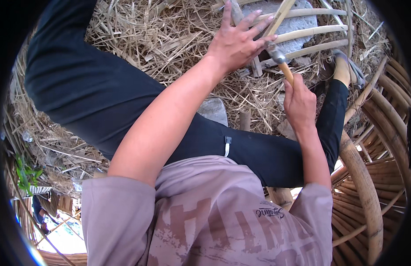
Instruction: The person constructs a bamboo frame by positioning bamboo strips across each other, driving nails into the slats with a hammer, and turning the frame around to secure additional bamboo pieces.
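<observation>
The right hand [300,101] is closing firmly around the wooden handle of a hammer [285,71], with the thumb lying along the handle toward the head. The metal head is hanging at the near edge of a bamboo frame [310,32], just beside the left thumb; whether it is touching the bamboo cannot be told.

The left hand [241,41] is lying palm down at the frame's left end, open, its fingers spreading. Its thumb is reaching toward a bamboo strip [282,14] that is running off the far edge of view; whether the hand is pinching the strip cannot be told.

The frame's curved slats are extending rightward over a grey stone block [298,23] and meeting a crosspiece at the right. Loose straw [148,40] is covering the ground around the work. A smaller pale stone [213,111] is lying nearer, beside the dark trousers [103,93]. A shod foot [355,73] is resting just right of the frame. Larger bamboo structures [363,190] are standing at the near right. A green plant [27,174] is growing at the near left.
</observation>
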Demonstrator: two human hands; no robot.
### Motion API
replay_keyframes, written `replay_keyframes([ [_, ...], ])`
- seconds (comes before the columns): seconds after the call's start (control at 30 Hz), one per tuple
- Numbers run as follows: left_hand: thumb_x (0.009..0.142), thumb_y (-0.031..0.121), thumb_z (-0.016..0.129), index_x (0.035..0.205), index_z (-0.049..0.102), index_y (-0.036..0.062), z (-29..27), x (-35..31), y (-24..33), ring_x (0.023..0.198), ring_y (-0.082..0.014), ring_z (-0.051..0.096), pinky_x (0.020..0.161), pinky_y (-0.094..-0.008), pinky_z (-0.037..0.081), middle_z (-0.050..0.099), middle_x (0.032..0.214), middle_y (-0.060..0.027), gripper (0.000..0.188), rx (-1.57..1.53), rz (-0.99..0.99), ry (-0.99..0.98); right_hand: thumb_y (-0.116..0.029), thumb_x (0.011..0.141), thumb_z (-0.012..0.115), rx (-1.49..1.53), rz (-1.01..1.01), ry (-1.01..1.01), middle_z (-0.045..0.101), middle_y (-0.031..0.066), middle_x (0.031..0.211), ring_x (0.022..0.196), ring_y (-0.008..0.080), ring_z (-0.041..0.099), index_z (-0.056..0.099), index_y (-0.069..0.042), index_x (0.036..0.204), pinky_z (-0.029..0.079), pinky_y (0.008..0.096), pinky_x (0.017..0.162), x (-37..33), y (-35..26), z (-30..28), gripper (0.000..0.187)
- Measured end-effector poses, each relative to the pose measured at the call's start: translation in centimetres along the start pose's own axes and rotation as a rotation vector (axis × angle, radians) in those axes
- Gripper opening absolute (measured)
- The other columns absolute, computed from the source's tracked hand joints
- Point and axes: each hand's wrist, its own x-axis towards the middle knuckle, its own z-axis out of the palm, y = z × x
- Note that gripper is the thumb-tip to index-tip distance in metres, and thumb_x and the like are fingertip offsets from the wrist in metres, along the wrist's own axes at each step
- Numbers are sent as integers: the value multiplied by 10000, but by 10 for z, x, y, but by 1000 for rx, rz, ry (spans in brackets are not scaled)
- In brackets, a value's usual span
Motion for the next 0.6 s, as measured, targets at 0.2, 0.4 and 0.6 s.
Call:
replay_keyframes([
  [0.2,989,330,565,1431,599,305,-2,-3,3,1449,-259,473,1146,-829,110,469,1585,-68,444,9,8,3,-187,1005,624,6,52,-26,628,182,710,625,392,660,571,-40,1042,522,480,565,3,-5,-6,161],
  [0.4,996,328,554,1426,605,295,-2,-2,5,1454,-256,468,1146,-828,103,486,1573,-62,434,37,1,-27,-203,1024,608,119,-154,224,640,200,729,644,419,659,526,-49,1001,507,506,556,-3,3,0,177],
  [0.6,977,312,578,1426,602,296,0,-2,5,1450,-250,469,1157,-812,118,503,1553,-69,451,5,4,9,-155,1005,624,184,-109,204,634,210,729,655,430,657,550,-26,1049,508,505,563,-11,4,2,155],
])
